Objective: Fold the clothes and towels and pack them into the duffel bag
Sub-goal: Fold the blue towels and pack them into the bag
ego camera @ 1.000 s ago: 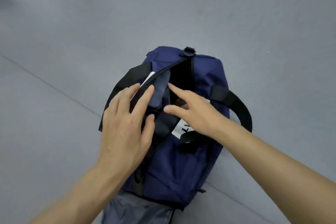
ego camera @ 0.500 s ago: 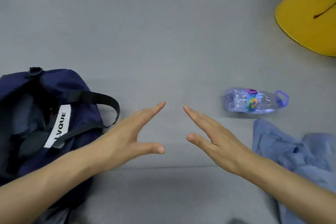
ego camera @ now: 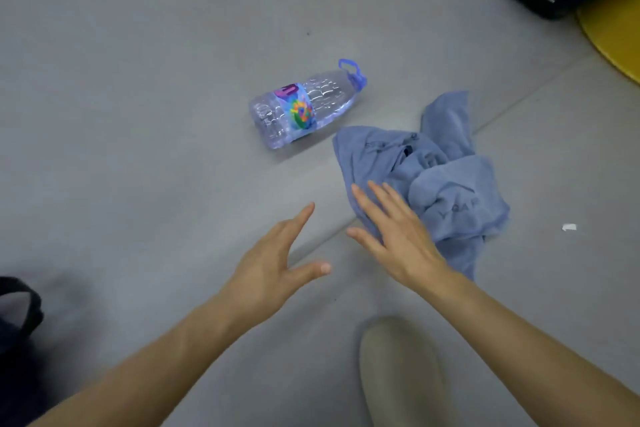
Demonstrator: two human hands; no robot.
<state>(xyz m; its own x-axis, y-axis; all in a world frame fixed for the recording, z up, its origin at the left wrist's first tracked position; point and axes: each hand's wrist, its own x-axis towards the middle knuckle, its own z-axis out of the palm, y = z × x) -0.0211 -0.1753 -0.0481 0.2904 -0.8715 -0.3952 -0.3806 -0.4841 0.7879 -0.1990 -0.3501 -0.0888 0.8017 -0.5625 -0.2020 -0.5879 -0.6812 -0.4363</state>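
Swung rightward, right hand, fingers spread, seemingly touches crumpled blue garment; left hand wide, apart.

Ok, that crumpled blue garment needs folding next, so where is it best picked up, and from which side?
Probably by the flat left edge of the blue garment, coming from the near left, where the open right hand hovers. There the cloth lies smooth; the right part is bunched, so gripping there may lift a lump.
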